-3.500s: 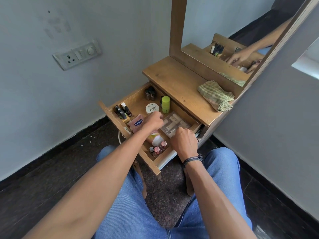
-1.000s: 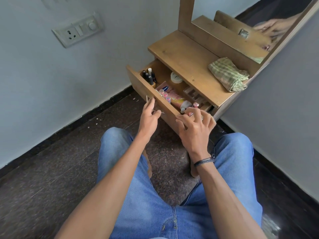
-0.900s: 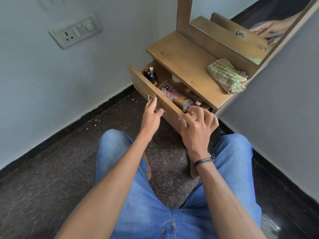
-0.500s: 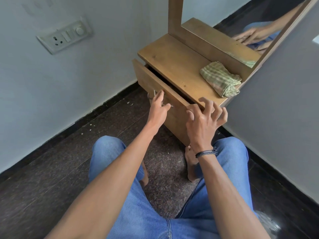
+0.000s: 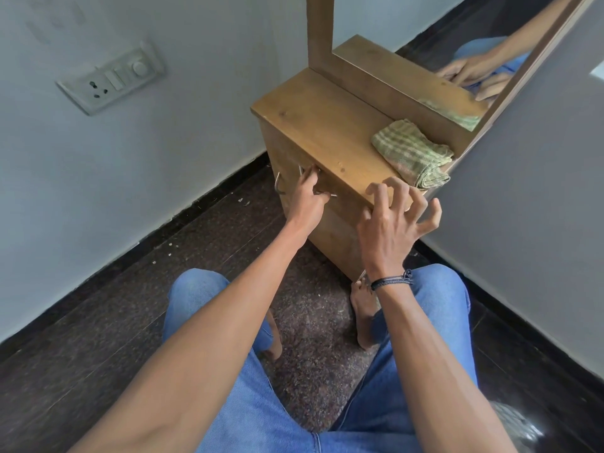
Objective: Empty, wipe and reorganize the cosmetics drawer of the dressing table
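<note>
Cosmetics drawer: flush in bench front, contents hidden. Left hand fingers curled round drawer handle; right hand fingers spread, bent, empty. Risk: a sharp tug could topple whatever stands inside.

Wooden drawer closed flush under the tabletop (metal handle in front).

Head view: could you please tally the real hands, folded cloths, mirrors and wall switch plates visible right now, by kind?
Hands: 2 (left hand gripping the drawer handle; right hand; reflections not counted)
Folded cloth: 1
Mirror: 1
Wall switch plate: 1
Total: 5
</note>
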Demonstrator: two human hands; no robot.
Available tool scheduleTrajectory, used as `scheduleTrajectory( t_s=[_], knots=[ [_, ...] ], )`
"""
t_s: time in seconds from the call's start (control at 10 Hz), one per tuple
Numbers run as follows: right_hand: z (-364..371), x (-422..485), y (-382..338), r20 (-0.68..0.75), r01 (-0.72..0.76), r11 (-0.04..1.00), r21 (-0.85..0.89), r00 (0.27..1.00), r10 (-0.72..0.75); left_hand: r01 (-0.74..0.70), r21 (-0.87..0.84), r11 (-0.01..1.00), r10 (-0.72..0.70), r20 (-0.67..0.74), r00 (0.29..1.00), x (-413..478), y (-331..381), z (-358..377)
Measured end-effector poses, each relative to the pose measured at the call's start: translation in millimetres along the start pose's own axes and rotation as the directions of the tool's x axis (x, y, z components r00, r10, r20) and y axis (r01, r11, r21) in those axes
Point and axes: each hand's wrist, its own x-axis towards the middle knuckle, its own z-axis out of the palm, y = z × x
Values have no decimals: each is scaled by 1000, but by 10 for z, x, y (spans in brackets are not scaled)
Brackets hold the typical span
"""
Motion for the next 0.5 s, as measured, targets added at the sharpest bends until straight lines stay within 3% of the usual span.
scheduleTrajectory(
  t_s=[0.3, 0.5],
  knots=[
    [-5, -1, -99, 54, -47, 999, 9, 997, 47, 40, 80, 996, -45, 66, 997, 14, 68, -142],
    [-266, 28, 16, 137, 38, 998, 39, 990, -43, -34, 125, 992, 29, 41, 999, -189, 112, -328]
  ],
)
